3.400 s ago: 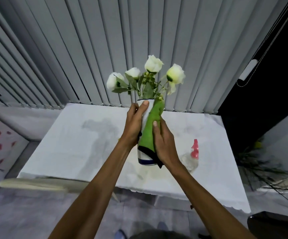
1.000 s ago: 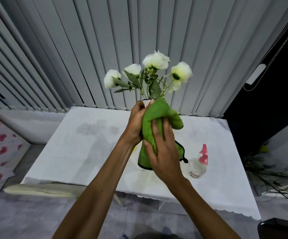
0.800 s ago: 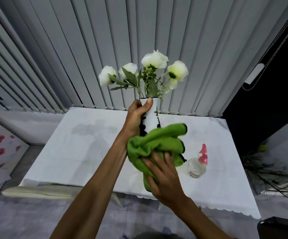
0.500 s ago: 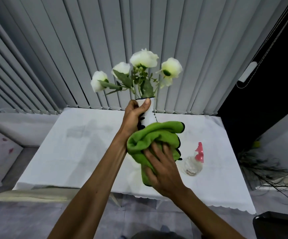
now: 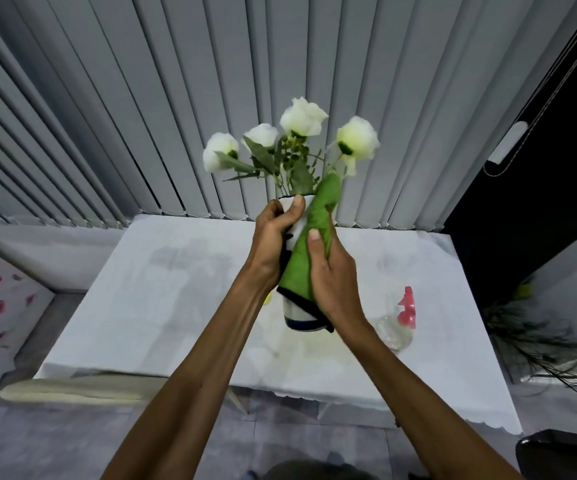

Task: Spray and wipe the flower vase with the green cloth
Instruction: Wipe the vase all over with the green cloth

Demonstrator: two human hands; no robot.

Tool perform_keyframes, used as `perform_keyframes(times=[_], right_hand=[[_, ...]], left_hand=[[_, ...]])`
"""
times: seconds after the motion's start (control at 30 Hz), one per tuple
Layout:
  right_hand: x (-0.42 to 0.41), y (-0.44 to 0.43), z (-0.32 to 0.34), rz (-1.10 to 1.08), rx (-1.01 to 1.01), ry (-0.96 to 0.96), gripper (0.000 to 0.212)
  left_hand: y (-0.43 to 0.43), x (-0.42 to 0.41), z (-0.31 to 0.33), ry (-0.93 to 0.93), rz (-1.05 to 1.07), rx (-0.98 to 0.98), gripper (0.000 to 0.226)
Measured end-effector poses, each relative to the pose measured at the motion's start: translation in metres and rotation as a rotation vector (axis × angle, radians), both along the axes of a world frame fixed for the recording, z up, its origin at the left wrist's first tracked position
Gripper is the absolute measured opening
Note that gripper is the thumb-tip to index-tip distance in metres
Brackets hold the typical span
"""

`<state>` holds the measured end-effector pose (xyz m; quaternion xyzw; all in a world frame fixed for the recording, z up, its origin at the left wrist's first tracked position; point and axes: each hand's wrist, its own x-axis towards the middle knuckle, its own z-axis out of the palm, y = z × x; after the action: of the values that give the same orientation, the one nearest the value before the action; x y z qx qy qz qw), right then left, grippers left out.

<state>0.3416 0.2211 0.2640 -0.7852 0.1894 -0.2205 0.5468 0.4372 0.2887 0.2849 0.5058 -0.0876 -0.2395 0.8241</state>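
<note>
A: What did the hands do, near to far?

B: Both forearms reached fwd from the bottom edge. The right hand [image 5: 334, 282] was pressing the green cloth [image 5: 309, 247] flat against the flower vase [image 5: 299, 315], fingers spread over the cloth, thumb pointing up. The left hand [image 5: 275, 237] was closed around the vase's upper part, thumb at the rim.

A: And the vase itself?

B: It was upright, held between the two hands over the white table [image 5: 162, 299]; I could not tell if its base touched the table. Only its lower band w/ a dark stripe and a bit of white near the rim were visible, the rest was covered by cloth and hands. The cloth ran from near the base up past the rim.

A: Other things?

B: A clear spray bottle [image 5: 399, 323] w/ pink trigger stood on the table, just right of the vase. White flowers [image 5: 301, 116] rose from the vase, and behind them hung grey vertical blinds [image 5: 141, 98]
</note>
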Motion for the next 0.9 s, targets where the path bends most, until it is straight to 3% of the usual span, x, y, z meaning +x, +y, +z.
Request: perform_keyframes(times=[0.07,0.2,0.37,0.47,0.6,0.73,0.9], right_hand=[[0.005,-0.006,0.001,-0.004,0.236,0.069,0.042],[0.005,-0.011,-0.012,0.044,0.710,0.201,0.060],[-0.024,-0.007,-0.043,0.130,1.167,0.185,0.037],[-0.036,-0.005,-0.055,0.136,1.373,0.166,0.038],[-0.034,-0.008,-0.059,0.123,1.468,0.089,0.036],[-0.032,-0.009,-0.056,0.091,1.380,0.005,0.041],[-0.034,-0.010,-0.053,0.138,1.304,-0.010,0.049]], left_hand=[[-0.001,-0.003,-0.005,0.015,0.016,-0.009,0.046],[-0.001,-0.002,-0.009,-0.007,0.006,-0.010,0.043],[0.000,0.004,-0.004,-0.061,0.017,0.025,0.036],[0.001,0.002,-0.005,-0.037,-0.013,0.009,0.037],[0.002,0.004,-0.011,-0.095,-0.051,0.054,0.048],[0.000,-0.001,-0.009,-0.122,-0.027,0.215,0.077],[-0.005,-0.006,-0.005,-0.209,0.085,0.252,0.071]])
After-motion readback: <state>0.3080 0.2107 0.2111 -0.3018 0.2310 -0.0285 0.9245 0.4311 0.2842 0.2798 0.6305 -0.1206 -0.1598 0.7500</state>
